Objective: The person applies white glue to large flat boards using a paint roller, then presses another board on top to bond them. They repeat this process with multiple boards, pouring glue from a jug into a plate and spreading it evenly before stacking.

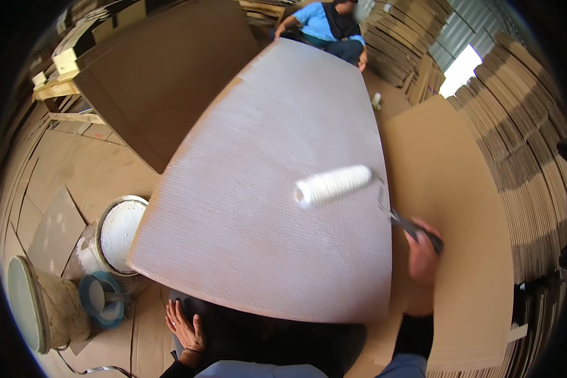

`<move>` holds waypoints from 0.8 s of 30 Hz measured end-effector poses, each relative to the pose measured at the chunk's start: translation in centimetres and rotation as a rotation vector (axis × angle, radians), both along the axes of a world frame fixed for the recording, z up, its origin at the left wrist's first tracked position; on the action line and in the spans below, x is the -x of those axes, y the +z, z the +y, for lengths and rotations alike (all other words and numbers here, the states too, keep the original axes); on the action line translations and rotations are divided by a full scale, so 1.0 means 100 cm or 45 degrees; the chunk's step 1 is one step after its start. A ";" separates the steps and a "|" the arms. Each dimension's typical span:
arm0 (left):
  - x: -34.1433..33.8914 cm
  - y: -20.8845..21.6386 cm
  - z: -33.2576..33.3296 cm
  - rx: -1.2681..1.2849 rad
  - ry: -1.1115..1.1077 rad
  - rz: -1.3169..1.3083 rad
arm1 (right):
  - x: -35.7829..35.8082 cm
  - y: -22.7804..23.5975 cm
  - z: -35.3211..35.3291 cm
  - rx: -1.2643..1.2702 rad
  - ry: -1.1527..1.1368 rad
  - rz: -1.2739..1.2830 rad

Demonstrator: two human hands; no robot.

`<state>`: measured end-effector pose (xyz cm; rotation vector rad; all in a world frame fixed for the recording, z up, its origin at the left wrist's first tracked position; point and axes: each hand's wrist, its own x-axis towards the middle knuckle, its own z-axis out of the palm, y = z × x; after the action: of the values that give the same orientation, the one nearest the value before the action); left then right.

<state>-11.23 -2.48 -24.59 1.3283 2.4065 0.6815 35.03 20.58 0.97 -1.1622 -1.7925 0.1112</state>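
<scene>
A white paint roller (337, 185) is over the right half of a large cardboard sheet (258, 208), whose surface has a whitish wet-looking coat. My right hand (424, 252) is closed around the roller's dark handle, just past the sheet's right edge. Whether the roller touches the sheet I cannot tell; it is slightly blurred. My left hand (184, 326) lies with fingers spread on my dark-clothed leg, below the sheet's near edge. At the far end, a co-worker (321, 25) in a light blue top has a hand at each side of the sheet.
Left of the sheet stand a white bucket (123, 233), a stained bucket (60, 305) and a blue bowl (102, 299) with a tool inside. A brown board (170, 69) leans at the back left. Plain cardboard (453, 233) lies right, beside tall cardboard stacks (516, 138).
</scene>
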 end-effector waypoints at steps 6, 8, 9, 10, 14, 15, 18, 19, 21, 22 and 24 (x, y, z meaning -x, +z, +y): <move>0.000 0.001 0.001 -0.038 0.031 -0.049 | 0.193 -0.023 0.228 0.171 0.246 0.784; 0.001 0.002 0.002 -0.038 0.031 -0.053 | 0.251 -0.025 0.265 0.047 0.160 0.733; 0.002 0.003 0.002 -0.042 0.029 -0.055 | 0.276 -0.026 0.271 0.035 0.011 0.720; 0.002 0.003 0.002 -0.044 0.023 -0.058 | 0.297 -0.027 0.268 0.012 -0.048 0.699; 0.003 0.006 0.003 -0.064 0.026 -0.108 | 0.319 -0.023 0.181 -0.073 -0.080 0.153; 0.004 0.007 0.002 -0.078 0.019 -0.137 | 0.309 -0.018 0.142 -0.115 0.101 0.041; 0.006 0.007 0.001 -0.092 -0.019 -0.191 | 0.285 0.012 0.019 -0.263 0.413 -0.314; 0.007 0.007 0.000 -0.100 -0.033 -0.196 | 0.281 0.025 -0.019 -0.232 0.538 -0.356; 0.007 0.007 -0.001 -0.113 -0.049 -0.197 | 0.281 0.042 -0.066 -0.183 0.705 -0.408; 0.007 0.006 -0.002 -0.126 -0.054 -0.203 | 0.281 0.046 -0.076 -0.180 0.760 -0.437; 0.006 0.005 -0.004 -0.157 -0.062 -0.200 | 0.285 0.047 -0.063 -0.167 0.722 -0.412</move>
<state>-11.87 -2.89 -24.04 1.3225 2.2326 0.8984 6.50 14.27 5.67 -0.5736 -2.3419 0.1388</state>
